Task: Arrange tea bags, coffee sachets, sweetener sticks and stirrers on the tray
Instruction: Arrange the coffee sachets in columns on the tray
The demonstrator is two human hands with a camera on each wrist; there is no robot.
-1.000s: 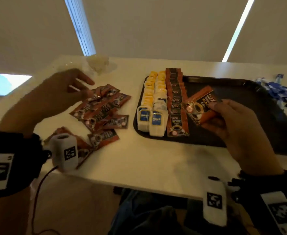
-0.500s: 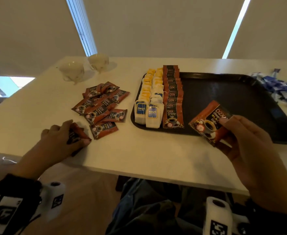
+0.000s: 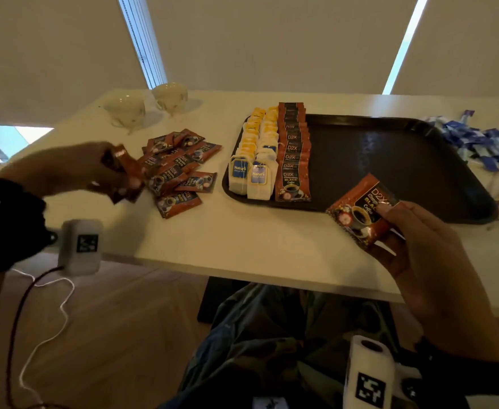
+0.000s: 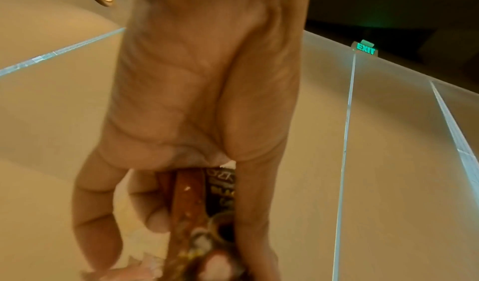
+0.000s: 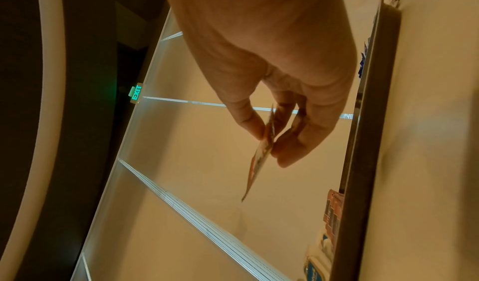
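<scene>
Tray point(image 3: 419, 160): one black tray on the white table point(image 3: 257, 240), its long axis running 9 to 3 o'clock.
Rows on tray: three at its 9 o'clock end, two of tea bags point(image 3: 257, 160) and one of coffee sachets point(image 3: 294, 154), each running 6 to 12 o'clock.
Loose pile point(image 3: 180, 169): about ten coffee sachets at 9 o'clock of the tray, pointing various ways.
Right hand point(image 3: 425, 261): thumb and fingers pinch one sachet point(image 3: 360, 214) over the tray's 6 o'clock rim, long axis tilted 7 to 1 o'clock.
Left hand point(image 3: 80, 169): blurred, fingers curled round another sachet point(image 3: 124, 172) beside the pile.
Cups point(image 3: 127, 109): two, at 11 o'clock.
Blue sticks point(image 3: 484, 143): heap at 3 o'clock, uncountable.
</scene>
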